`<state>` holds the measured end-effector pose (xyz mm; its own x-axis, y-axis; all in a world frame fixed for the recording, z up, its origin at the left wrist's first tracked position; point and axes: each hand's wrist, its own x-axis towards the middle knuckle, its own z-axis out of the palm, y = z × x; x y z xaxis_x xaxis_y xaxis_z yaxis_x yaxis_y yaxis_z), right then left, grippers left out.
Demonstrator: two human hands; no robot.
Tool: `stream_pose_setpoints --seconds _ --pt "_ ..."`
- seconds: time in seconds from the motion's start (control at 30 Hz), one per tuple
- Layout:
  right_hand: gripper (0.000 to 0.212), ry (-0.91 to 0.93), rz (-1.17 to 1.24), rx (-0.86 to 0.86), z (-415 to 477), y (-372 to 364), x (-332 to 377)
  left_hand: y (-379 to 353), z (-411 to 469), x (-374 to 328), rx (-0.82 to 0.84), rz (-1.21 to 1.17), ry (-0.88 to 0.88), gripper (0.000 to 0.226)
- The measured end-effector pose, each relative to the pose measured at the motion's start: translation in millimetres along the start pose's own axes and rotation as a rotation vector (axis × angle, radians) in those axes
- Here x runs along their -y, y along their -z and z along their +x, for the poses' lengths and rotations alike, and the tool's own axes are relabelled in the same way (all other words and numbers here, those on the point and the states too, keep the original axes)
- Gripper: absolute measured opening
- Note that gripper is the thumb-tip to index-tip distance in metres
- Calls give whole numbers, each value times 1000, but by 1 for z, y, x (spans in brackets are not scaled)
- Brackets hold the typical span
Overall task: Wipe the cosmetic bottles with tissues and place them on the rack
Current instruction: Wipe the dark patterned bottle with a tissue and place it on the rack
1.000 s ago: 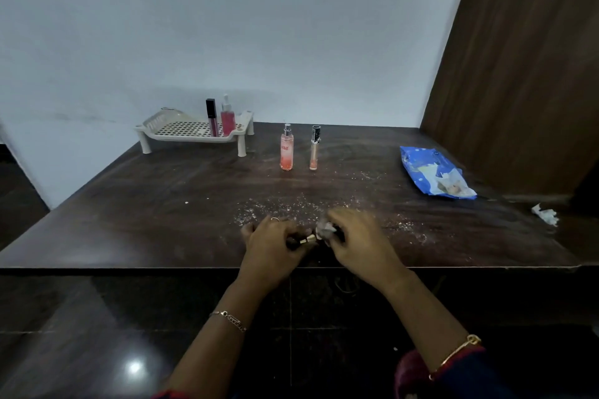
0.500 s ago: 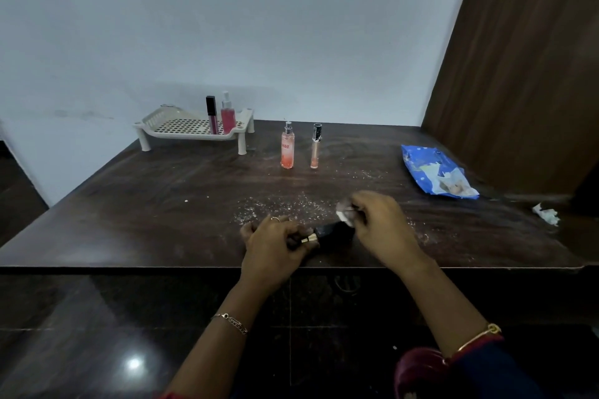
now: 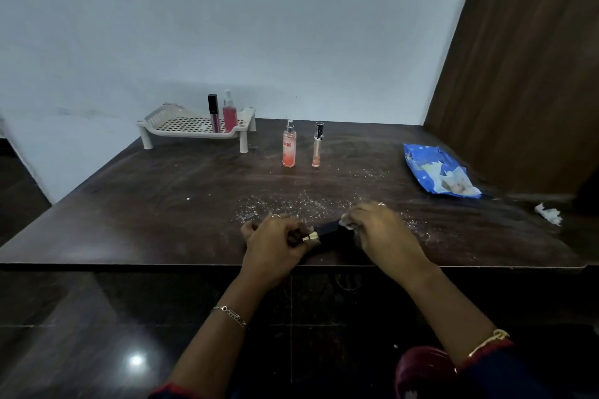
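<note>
Spray bottle (image 3: 288, 147) and slim tube (image 3: 317, 144) upright just right of rack (image 3: 191, 134)

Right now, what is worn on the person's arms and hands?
Left hand: a ring, and a thin silver chain bracelet at the wrist. Right hand: a ring, a gold bangle, and a dark blue sleeve edged in red.

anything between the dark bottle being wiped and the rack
Nothing visible does. The dark bottle has open tabletop up to the rack; the orange spray bottle and slim tube stand right of that line.
</note>
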<state>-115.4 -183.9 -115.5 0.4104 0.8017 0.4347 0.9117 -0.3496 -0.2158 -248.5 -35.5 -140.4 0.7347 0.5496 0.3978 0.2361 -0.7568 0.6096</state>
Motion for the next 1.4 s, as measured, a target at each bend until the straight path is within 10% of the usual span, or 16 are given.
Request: stream_pose_setpoints --seconds 0.9,1.4 --pt "23 39 -11 -142 -8 -29 52 2 0 -1 -16 69 -7 4" --pt "24 -313 66 -412 -24 7 -21 -4 -2 1 -63 32 10 18"
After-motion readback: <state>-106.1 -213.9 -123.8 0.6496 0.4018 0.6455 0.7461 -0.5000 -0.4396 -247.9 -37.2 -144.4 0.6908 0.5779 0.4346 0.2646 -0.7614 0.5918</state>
